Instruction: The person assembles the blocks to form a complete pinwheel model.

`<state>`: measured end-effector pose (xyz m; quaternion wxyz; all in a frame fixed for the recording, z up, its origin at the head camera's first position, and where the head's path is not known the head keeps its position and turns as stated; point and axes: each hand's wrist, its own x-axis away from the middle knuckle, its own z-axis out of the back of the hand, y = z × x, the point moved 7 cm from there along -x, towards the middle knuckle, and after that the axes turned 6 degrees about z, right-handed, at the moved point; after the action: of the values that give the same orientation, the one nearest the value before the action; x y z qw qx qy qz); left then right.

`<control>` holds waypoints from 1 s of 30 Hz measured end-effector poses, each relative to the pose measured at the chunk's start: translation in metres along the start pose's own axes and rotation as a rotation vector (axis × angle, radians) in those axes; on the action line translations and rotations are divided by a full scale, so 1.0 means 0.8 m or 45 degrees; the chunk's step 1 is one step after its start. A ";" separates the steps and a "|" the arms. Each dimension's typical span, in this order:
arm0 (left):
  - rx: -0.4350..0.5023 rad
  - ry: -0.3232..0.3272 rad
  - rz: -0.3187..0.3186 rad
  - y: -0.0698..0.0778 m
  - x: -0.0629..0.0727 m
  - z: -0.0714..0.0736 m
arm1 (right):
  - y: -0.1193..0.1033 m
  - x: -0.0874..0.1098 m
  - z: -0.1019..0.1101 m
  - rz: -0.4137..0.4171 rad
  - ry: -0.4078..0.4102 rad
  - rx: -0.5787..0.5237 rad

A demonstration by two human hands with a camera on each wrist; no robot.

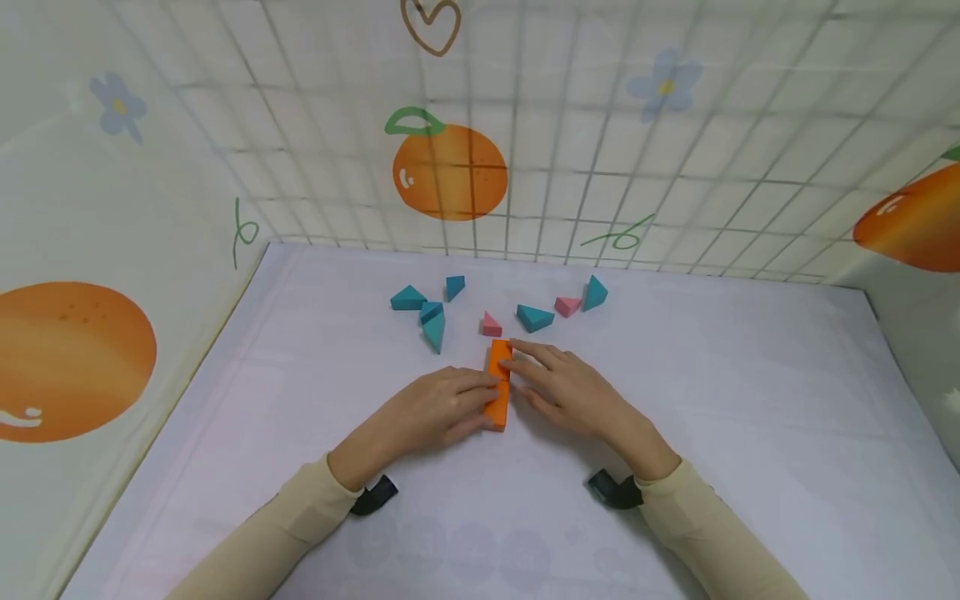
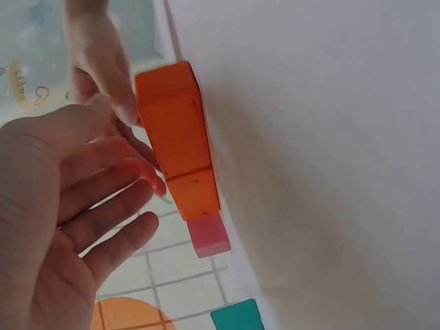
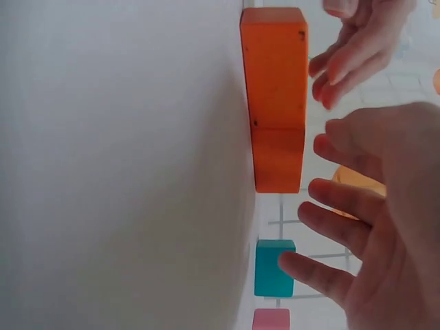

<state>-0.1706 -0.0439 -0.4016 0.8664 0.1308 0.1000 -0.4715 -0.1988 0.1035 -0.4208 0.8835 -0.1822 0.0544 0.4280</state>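
Pale tabletop (image 1: 757, 400): left hand (image 1: 442, 406) and right hand (image 1: 573, 387), fingers loosely extended, flank 2 orange blocks (image 1: 498, 353), gripping neither.

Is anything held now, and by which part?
Nothing is gripped: left hand and right hand lie loosely at the orange blocks; touch is unclear.

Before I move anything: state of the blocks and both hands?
left hand: open, by the orange blocks' left side; contact unclear
right hand: open, by their right side; contact unclear
orange blocks: two, lined up end to end
teal blocks: loose, scattered, some clustered at left
pink blocks: two, loose, apart from each other
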 end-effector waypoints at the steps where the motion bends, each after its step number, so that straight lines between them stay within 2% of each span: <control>1: 0.007 -0.007 0.010 -0.001 -0.002 0.000 | 0.002 0.000 0.002 -0.012 0.003 0.011; 7: 0.037 -0.082 0.054 -0.007 -0.009 -0.007 | 0.022 0.003 0.011 -0.124 0.003 0.004; 16: 0.083 -0.153 0.080 -0.010 -0.007 -0.013 | 0.064 0.005 0.024 -0.221 0.070 -0.003; 30: 0.086 -0.180 0.089 -0.013 -0.008 -0.020 | 0.066 -0.022 0.018 -0.280 0.007 0.143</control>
<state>-0.1836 -0.0387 -0.4162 0.8823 0.1296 0.0181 -0.4521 -0.2516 0.1257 -0.4178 0.9338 -0.1386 0.0603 0.3243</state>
